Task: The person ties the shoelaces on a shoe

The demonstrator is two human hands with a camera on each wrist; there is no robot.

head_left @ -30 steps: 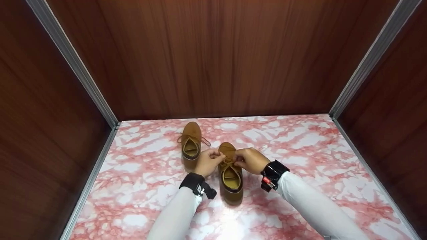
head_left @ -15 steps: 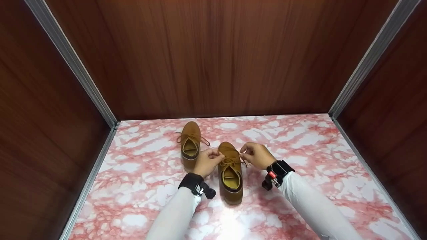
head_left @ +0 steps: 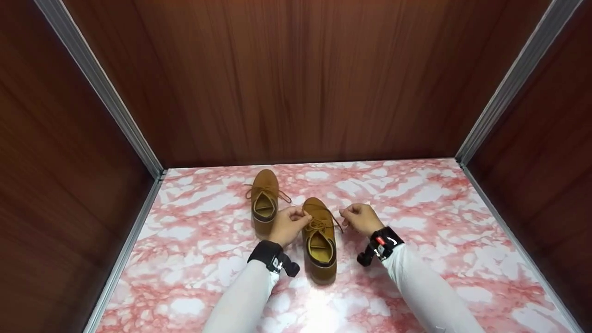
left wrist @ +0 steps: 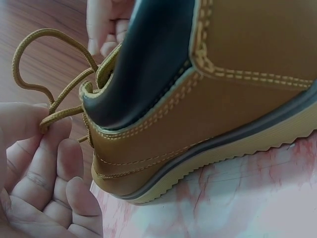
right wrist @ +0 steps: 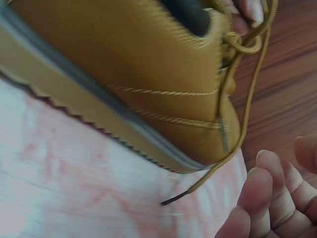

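A tan lace-up shoe (head_left: 323, 274) stands on the floor, toe pointing away. Beside its laces, my left hand (head_left: 287, 226) pinches a yellow-brown shoelace (left wrist: 43, 31) between thumb and forefinger; a loop of it arches above the fingers. My right hand (head_left: 363, 219) is just off the shoe's right side, fingers loosely bent, holding nothing. In the right wrist view its thumb and fingertips (right wrist: 260, 186) are apart, and a loose lace end (right wrist: 213, 171) with a dark tip hangs down near them. The matching shoe (head_left: 266, 178) sits farther back on the left, its laces spread.
The surface (head_left: 185, 259) has a red-and-white marbled pattern. Dark wood-grain panels (head_left: 296, 83) rise behind and at both sides, with metal strips (head_left: 111, 106) at the corners. The second shoe stands close to my left hand.
My right hand has drawn rightward from the laces, pulling a lace end out, and has let it go; the end now hangs over the shoe's right side. The left hand has stayed put.
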